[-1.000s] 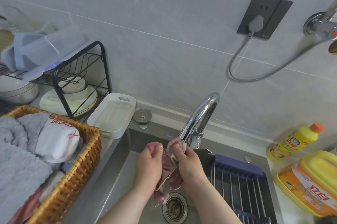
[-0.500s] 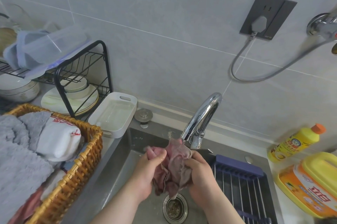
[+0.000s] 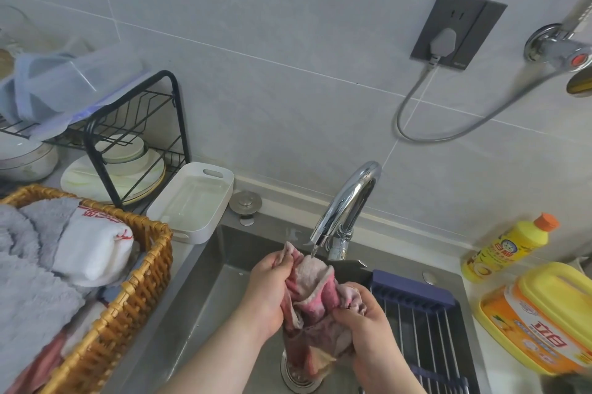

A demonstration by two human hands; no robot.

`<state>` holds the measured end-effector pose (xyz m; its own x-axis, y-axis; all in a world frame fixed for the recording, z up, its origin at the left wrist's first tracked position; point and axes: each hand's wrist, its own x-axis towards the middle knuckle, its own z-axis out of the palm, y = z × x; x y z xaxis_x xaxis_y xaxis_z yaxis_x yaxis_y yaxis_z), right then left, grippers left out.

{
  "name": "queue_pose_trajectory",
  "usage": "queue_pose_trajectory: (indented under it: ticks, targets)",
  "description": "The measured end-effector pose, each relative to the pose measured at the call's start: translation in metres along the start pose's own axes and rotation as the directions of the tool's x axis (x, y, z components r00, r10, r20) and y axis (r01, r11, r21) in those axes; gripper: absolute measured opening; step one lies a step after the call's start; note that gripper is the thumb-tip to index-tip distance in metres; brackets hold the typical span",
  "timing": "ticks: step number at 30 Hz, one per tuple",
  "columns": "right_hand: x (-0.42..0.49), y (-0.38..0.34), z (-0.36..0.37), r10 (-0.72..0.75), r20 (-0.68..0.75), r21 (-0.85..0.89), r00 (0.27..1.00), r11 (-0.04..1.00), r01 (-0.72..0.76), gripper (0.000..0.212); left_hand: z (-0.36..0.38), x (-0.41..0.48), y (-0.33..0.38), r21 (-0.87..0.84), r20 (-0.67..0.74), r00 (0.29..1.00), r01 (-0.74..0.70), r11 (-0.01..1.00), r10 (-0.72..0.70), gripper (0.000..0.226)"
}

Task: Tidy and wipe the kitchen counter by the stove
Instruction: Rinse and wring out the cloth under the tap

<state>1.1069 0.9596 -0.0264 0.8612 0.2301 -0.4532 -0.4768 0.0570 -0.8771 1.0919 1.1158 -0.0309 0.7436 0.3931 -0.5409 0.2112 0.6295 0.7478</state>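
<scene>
A wet pink cloth (image 3: 315,297) hangs bunched over the steel sink (image 3: 208,291), under a thin stream from the chrome tap (image 3: 347,204). My left hand (image 3: 267,291) grips the cloth's upper left edge. My right hand (image 3: 363,316) holds its right side, lower down. The cloth's bottom end dangles above the drain (image 3: 299,374).
A wicker basket (image 3: 128,304) with towels sits at the left. Behind it are a black dish rack (image 3: 141,124) with plates and a white tray (image 3: 192,201). A blue drying rack (image 3: 423,323) spans the sink's right. Yellow detergent bottles (image 3: 509,246) (image 3: 544,313) stand at the right.
Both hands have kept rubbing the cloth under the tap. The cloth has opened out more, my left hand has risen and my right hand has dropped lower.
</scene>
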Motion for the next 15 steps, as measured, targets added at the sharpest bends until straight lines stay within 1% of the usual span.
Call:
queue_pose_trajectory:
  ticks: [1, 3, 4, 6, 7, 9, 10, 11, 12, 14, 15]
  targets:
    - [-0.001, -0.001, -0.001, -0.007, -0.019, 0.022, 1.0, 1.0, 0.008, 0.033, 0.001, 0.001, 0.0, 0.028, 0.004, 1.0, -0.01, 1.0, 0.009, 0.015]
    - [-0.001, -0.002, -0.003, -0.013, -0.04, 0.042, 0.999, 0.999, 0.015, 0.029, 0.002, 0.0, -0.001, 0.07, 0.019, 1.0, -0.01, 0.998, 0.009, 0.025]
    - [-0.001, -0.002, -0.006, -0.013, -0.035, 0.047, 0.999, 0.999, 0.015, 0.03, 0.004, -0.001, -0.001, 0.094, 0.022, 1.0, -0.014, 0.995, 0.012, 0.025]
    - [0.0, 0.0, -0.013, -0.011, -0.029, 0.057, 1.0, 0.998, 0.013, 0.035, 0.01, -0.004, -0.003, 0.139, 0.005, 0.999, -0.037, 0.99, 0.036, 0.009]
    - [0.001, 0.0, -0.014, -0.015, -0.029, 0.059, 0.999, 0.998, 0.017, 0.036, 0.013, -0.007, -0.002, 0.155, -0.022, 0.998, -0.05, 0.987, 0.054, 0.008]
    - [0.001, 0.0, -0.014, -0.036, -0.01, 0.039, 0.999, 0.999, 0.036, 0.033, 0.015, -0.006, -0.002, 0.168, -0.088, 0.993, -0.065, 0.984, 0.08, 0.029]
    - [0.001, -0.001, -0.012, -0.047, -0.001, 0.021, 0.999, 0.999, 0.047, 0.033, 0.015, -0.005, -0.001, 0.178, -0.114, 0.991, -0.048, 0.983, 0.069, 0.04]
    - [0.001, -0.002, -0.011, -0.054, 0.003, 0.003, 0.999, 0.999, 0.054, 0.036, 0.013, -0.002, -0.002, 0.182, -0.132, 0.99, -0.023, 0.983, 0.047, 0.048]
    - [0.002, -0.002, -0.01, -0.055, 0.006, -0.009, 0.998, 0.998, 0.055, 0.038, 0.011, -0.001, 0.0, 0.184, -0.139, 0.99, 0.003, 0.983, 0.023, 0.049]
    - [0.003, -0.002, -0.01, -0.061, -0.004, -0.032, 0.998, 0.998, 0.061, 0.038, 0.008, 0.001, -0.001, 0.177, -0.104, 0.995, 0.014, 0.984, 0.005, 0.036]
    - [0.004, -0.003, -0.01, -0.066, -0.013, -0.031, 0.998, 0.997, 0.066, 0.039, 0.006, 0.002, -0.001, 0.206, -0.076, 0.997, 0.007, 0.979, 0.009, 0.029]
